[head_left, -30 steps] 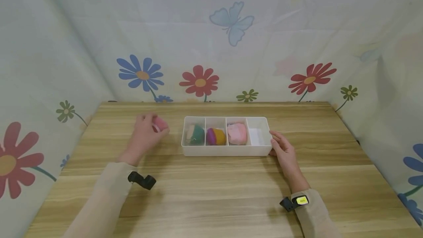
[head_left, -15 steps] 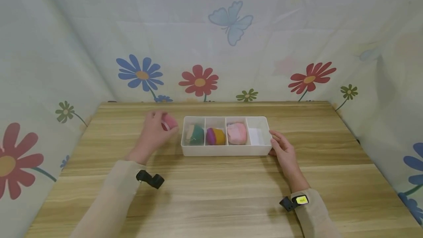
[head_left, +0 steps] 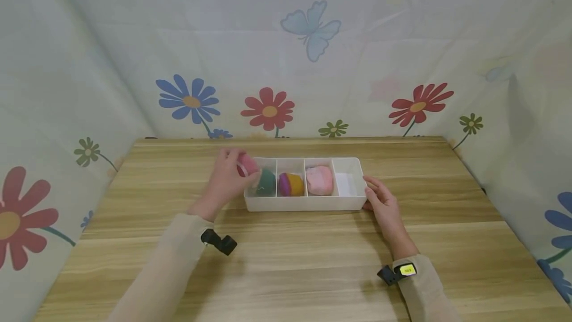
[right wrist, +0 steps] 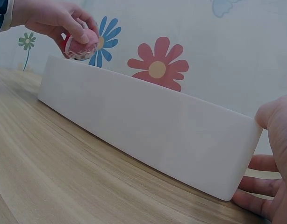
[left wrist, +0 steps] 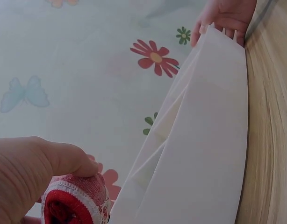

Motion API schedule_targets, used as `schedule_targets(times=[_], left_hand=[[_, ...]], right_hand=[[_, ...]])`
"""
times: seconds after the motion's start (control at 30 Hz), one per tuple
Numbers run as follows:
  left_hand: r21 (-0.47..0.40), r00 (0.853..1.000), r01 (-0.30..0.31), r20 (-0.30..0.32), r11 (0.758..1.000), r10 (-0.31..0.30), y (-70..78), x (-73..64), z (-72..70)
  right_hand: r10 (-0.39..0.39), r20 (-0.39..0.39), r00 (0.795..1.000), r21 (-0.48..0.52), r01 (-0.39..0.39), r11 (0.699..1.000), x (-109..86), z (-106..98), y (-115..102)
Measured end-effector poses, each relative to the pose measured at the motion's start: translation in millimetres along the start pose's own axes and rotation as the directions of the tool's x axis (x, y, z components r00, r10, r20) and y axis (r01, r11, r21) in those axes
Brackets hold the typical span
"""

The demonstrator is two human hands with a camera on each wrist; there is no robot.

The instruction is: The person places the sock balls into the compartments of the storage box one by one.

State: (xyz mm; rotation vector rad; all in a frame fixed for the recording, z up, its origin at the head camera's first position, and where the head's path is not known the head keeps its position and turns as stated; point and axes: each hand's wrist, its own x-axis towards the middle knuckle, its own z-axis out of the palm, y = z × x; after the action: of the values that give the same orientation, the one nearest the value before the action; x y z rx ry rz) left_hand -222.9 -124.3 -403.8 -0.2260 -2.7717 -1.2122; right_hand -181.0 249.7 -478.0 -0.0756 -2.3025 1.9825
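Observation:
A rolled-up pink and red sock (head_left: 249,164) with a white band is pinched in my left hand (head_left: 225,179), held above the left end of a white divided box (head_left: 306,204). The left wrist view shows the red inner layer of this sock (left wrist: 71,205) and loose threads. Rolled socks lie in the box: a green and beige one (head_left: 267,183), partly hidden by the left hand, a purple and mustard one (head_left: 292,184), and a pale pink one (head_left: 320,181). My right hand (head_left: 386,207) grips the box's right end, thumb at the front corner.
The rightmost compartment (head_left: 349,183) shows a bare white floor. Beneath the box is a wood-grain table (head_left: 295,262). Behind it hangs a flower-printed cloth (head_left: 357,73), which also runs along both sides.
My left hand has carried the pink and red sock rightward, from beside the box to over its left compartment. The right hand and the box stay where they were.

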Motion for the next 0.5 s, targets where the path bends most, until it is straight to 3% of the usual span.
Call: schedule_targets(times=[0.5], left_hand=[[0.024, 0.996, -0.080, 0.032, 0.996, 0.079, 21.9, 7.5, 24.4]], right_hand=[[0.002, 0.009, 1.000, 0.017, -0.003, 1.000, 1.2, 0, 0]])
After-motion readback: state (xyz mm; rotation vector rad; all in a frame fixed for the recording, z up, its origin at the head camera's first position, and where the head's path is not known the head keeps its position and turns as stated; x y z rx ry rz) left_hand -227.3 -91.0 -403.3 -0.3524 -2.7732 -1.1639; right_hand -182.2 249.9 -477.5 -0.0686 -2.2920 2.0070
